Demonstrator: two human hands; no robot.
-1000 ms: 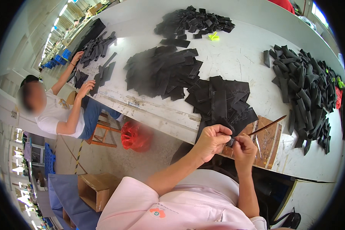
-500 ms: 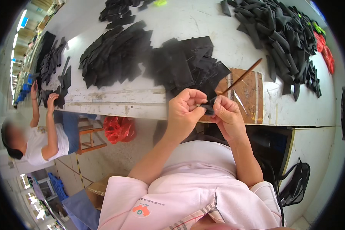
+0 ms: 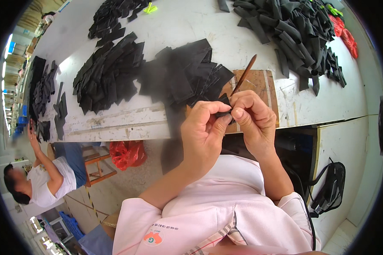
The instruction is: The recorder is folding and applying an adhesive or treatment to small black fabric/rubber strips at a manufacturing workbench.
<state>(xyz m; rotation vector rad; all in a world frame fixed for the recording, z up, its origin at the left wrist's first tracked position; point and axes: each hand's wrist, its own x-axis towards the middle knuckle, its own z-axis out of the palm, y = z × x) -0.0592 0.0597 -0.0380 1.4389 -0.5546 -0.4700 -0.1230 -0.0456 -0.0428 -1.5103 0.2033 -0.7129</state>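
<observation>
1. A small piece of black cloth [image 3: 222,114] is held up between both hands, above the near edge of the white table [image 3: 208,25]; much of it is hidden by fingers.
2. By the left hand [image 3: 204,134], the cloth is pinched narrowly between thumb and forefinger.
3. By the right hand [image 3: 255,123], it is gripped just beside, with thumb and fingertips drawn close together.
4. A thin brown stick [image 3: 245,74] is seen slanting up past the right hand; its lower end is covered, so whether it is gripped cannot be told.
5. Beyond the hands, a brown board [image 3: 264,91] is partly covered by a loose heap of flat black pieces [image 3: 183,76].
6. Another heap of flat strips [image 3: 106,76] is spread to the left.
7. Rolled black pieces [image 3: 293,32] are piled at the far right.
</observation>
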